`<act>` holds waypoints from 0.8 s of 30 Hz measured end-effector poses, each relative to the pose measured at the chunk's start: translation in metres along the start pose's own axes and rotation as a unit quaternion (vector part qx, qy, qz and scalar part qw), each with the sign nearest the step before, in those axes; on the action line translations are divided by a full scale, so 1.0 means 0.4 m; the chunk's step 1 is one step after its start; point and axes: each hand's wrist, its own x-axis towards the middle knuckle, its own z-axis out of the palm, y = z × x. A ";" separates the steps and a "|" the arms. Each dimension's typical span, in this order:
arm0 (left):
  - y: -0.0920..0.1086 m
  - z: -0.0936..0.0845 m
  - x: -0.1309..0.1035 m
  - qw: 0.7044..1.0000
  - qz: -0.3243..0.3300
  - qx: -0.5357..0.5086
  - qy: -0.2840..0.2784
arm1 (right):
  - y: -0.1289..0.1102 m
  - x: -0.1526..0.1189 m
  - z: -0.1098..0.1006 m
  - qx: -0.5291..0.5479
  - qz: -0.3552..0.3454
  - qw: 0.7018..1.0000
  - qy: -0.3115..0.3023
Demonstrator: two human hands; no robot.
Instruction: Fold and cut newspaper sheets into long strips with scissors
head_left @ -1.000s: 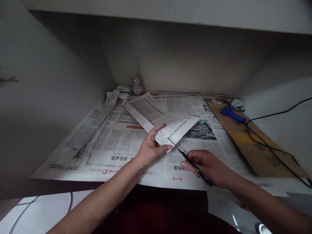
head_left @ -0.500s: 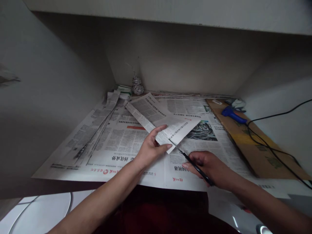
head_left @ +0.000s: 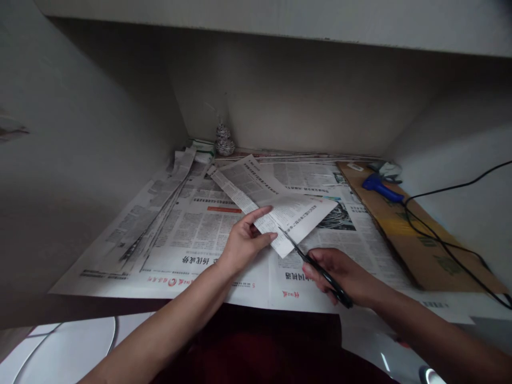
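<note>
A piece of newspaper (head_left: 308, 216), folded along a narrow strip on its left side, lies slanted above the covered tabletop. My left hand (head_left: 248, 240) grips the strip near its lower end, thumb on top and fingers at the far edge. In my right hand (head_left: 340, 274) is a pair of black-handled scissors (head_left: 298, 250). Their blades point up and left and reach into the newspaper's lower edge, just right of my left thumb. Part of the blades is hidden by the paper.
Newspaper sheets (head_left: 192, 234) cover the table, with cut strips (head_left: 160, 213) stacked on the left. A coiled paper gourd shape (head_left: 224, 141) stands at the back. On the right, a blue glue gun (head_left: 382, 188) with a black cable (head_left: 452, 245) rests on flattened cardboard (head_left: 404, 229).
The newspaper piece has shifted slightly right and toward me, its right corner swinging outward. The scissors stay at its lower edge, and the fingers of my right hand have closed more around the handles.
</note>
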 end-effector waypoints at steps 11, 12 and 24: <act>-0.001 0.001 0.001 1.000 -0.002 -0.012 -0.004 | -0.016 0.006 0.014 0.006 -0.010 1.000 0.019; -0.002 0.000 0.001 1.000 0.000 -0.010 -0.006 | -0.017 0.005 0.014 0.008 -0.008 1.000 0.021; 0.003 0.009 -0.003 0.999 -0.017 -0.028 -0.011 | -0.011 0.001 0.007 -0.014 0.008 1.000 0.016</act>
